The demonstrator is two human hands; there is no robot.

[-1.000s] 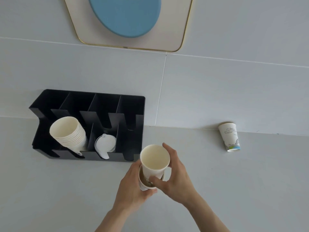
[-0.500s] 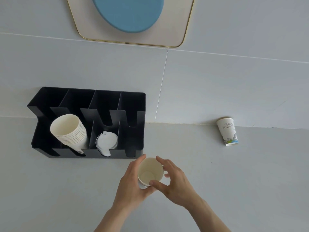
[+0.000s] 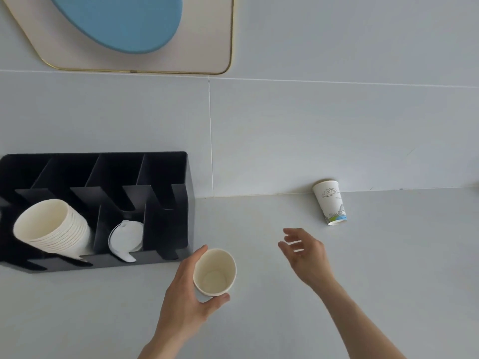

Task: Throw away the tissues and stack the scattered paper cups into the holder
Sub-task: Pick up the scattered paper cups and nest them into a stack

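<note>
My left hand [image 3: 184, 296] grips nested paper cups [image 3: 214, 272], mouth up, just right of the black holder [image 3: 166, 203]. A stack of white cups [image 3: 51, 229] lies in the holder's left slot, with white lids [image 3: 126, 238] in the slot beside it. My right hand [image 3: 305, 252] hovers open over the counter, fingers spread, between the held cups and a printed paper cup [image 3: 330, 202] standing upside down by the wall at the right. No tissues are in view.
The grey counter [image 3: 259, 320] meets a grey tiled wall [image 3: 285, 138] behind. A framed panel with a blue oval [image 3: 124, 29] hangs on the wall above the holder. The holder's two right slots hold nothing that I can see.
My right hand pushed one cup down into the other, then let go and moved right toward the printed cup. My left hand keeps the nested cups.
</note>
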